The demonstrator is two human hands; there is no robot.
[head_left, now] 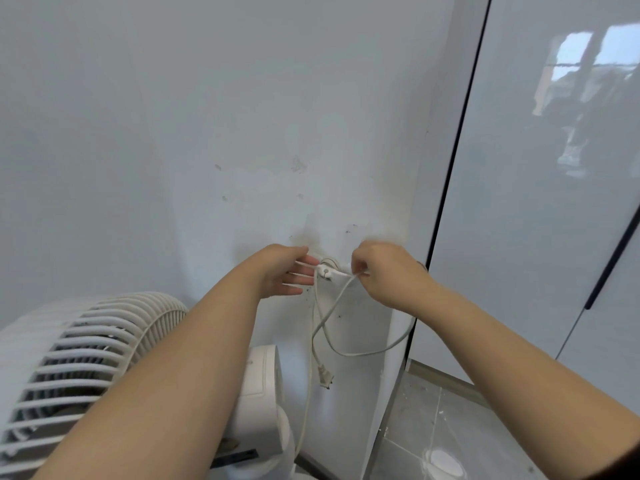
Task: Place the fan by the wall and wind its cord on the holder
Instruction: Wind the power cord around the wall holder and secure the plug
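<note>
A white fan (86, 358) with a slatted grille stands at the lower left, close to the wall, its base (263, 410) behind my left forearm. A small white holder (328, 270) is fixed on the wall. The fan's white cord (323, 327) hangs over the holder in a loop, and its plug (325, 377) dangles below. My left hand (284, 271) has straight fingers reaching to the holder's left side. My right hand (377, 271) pinches the cord just right of the holder.
The pale wall (207, 133) ends at a corner (398, 341) on the right. Glossy cabinet doors (536, 202) with a dark handle (609, 265) stand beyond it. Grey floor tiles (433, 427) with a white patch (443, 462) lie below.
</note>
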